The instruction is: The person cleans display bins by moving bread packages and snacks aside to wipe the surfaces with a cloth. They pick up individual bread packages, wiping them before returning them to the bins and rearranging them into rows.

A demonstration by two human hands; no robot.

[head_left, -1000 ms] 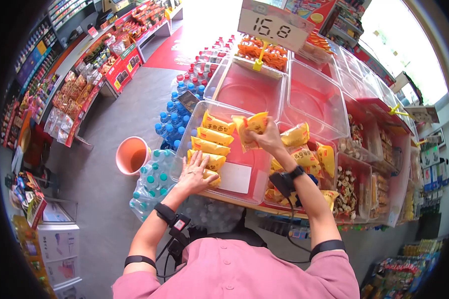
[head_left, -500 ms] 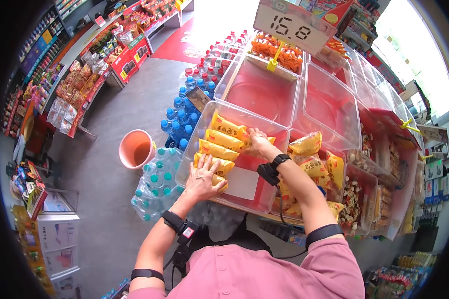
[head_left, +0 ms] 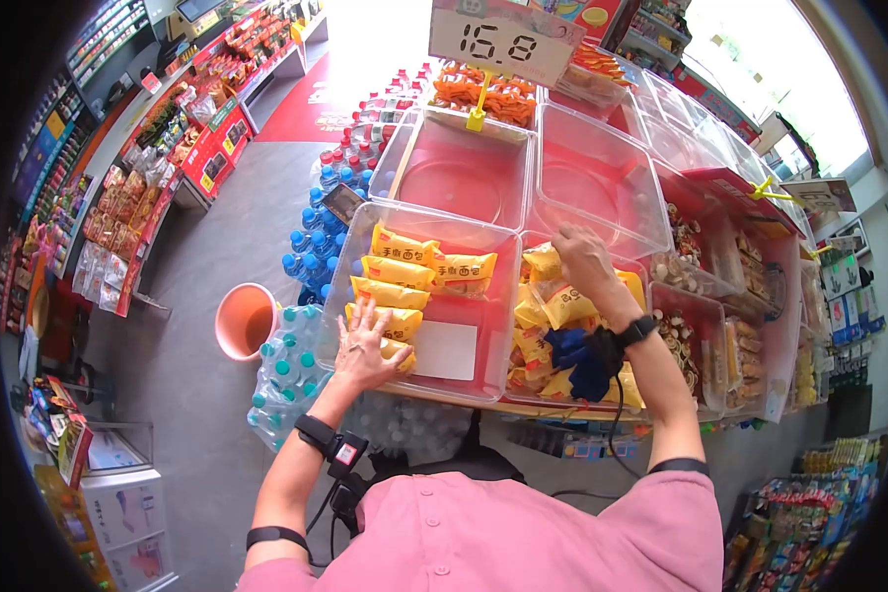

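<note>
My left hand (head_left: 365,352), fingers spread, rests on a column of yellow bread packs (head_left: 397,271) along the left side of a clear plastic bin (head_left: 483,370). Another bread pack (head_left: 464,271) lies beside the top of that column. Over the neighbouring bin, my right hand (head_left: 590,264) is curled with its fingers at the end of a yellow bread pack (head_left: 542,260); its fingertips are partly hidden. Below that hand are more loose yellow packs (head_left: 533,347) and a dark blue item (head_left: 569,350). A white card (head_left: 447,351) shows on the left bin's floor.
Clear bins (head_left: 469,178) stand behind, under a price sign (head_left: 503,41) reading 15.8. Blue-capped bottles (head_left: 311,242), green-capped bottles (head_left: 291,360) and a pink bucket (head_left: 229,321) are at the left. A black cable (head_left: 617,414) hangs from my right wrist.
My right hand has left the bread packs in the left bin and moved right to the neighbouring bin. The pack it covered now shows fully. My left hand stays on the column; the view has shifted.
</note>
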